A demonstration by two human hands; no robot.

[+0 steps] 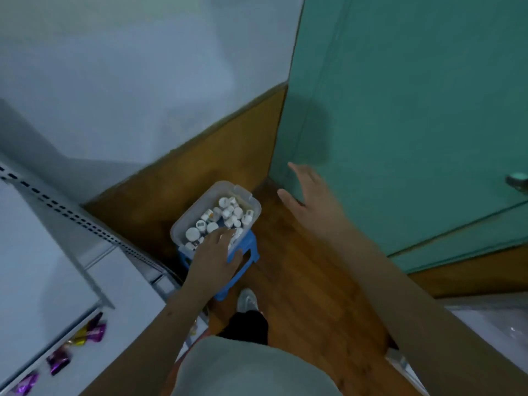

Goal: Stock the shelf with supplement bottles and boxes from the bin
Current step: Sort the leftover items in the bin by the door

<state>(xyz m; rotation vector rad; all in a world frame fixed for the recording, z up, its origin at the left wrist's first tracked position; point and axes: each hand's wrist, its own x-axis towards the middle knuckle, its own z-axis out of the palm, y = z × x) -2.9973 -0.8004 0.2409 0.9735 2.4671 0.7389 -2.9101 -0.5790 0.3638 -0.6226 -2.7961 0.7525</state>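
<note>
A clear plastic bin [197, 212] full of several white supplement bottles [228, 212] stands on a small blue stool [251, 252] on the wooden floor. My left hand [215, 252] reaches down over the bin's near edge, fingers spread over the bottles; whether it holds one is hidden. To the right of the bin, my right hand [308, 201] hovers in the air with straight fingers and holds nothing. The white metal shelf unit [51, 252] stands at the left.
Purple packets [91, 332] hang on a lower level of the shelf unit at the bottom left. A teal door [414, 124] with a handle [517, 181] fills the right side. My foot in a white shoe [247, 300] stands just in front of the stool.
</note>
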